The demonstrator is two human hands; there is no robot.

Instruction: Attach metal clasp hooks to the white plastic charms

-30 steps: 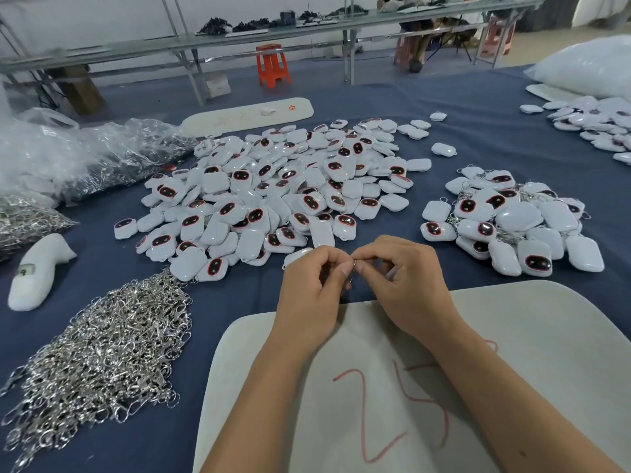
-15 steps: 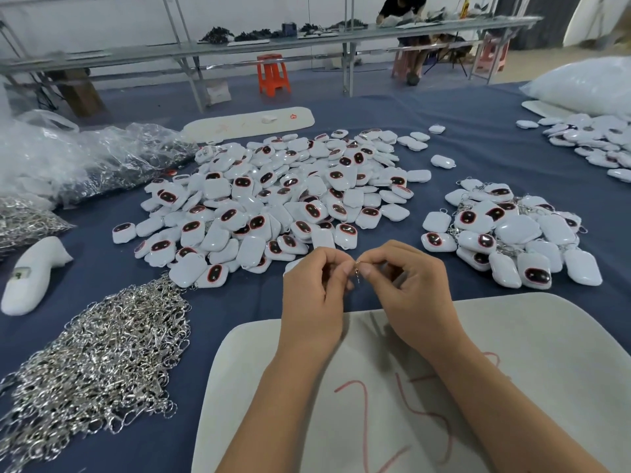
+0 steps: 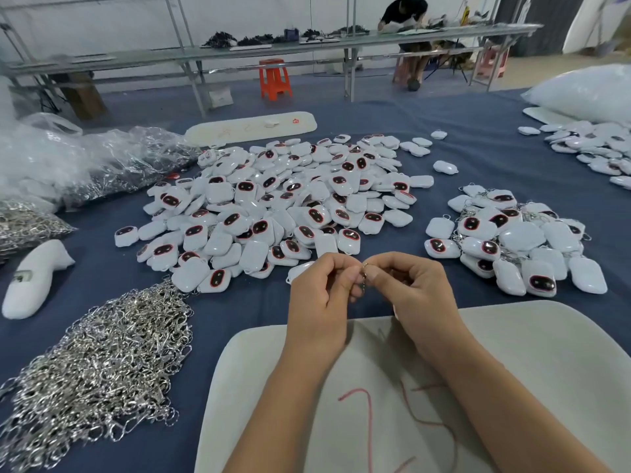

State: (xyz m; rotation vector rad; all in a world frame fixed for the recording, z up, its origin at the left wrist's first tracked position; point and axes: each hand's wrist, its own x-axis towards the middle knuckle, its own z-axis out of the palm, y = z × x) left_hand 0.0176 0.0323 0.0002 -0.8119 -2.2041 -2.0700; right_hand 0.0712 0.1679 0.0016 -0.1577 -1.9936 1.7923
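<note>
1. Since the earlier frame, both hands have stayed together over the table; the clasp now shows between the fingertips.
2. Clasp: pinched between left hand and right hand, fingers curled.
3. Charm: partly hidden behind the left hand.
4. Loose charms: heaped beyond the hands.
5. Hook pile: left.

One head-worn wide-angle camera looks forward and down across a blue table. Both hands sit close beneath it, at lower centre; far benches curve along the top edge. No second view.
</note>
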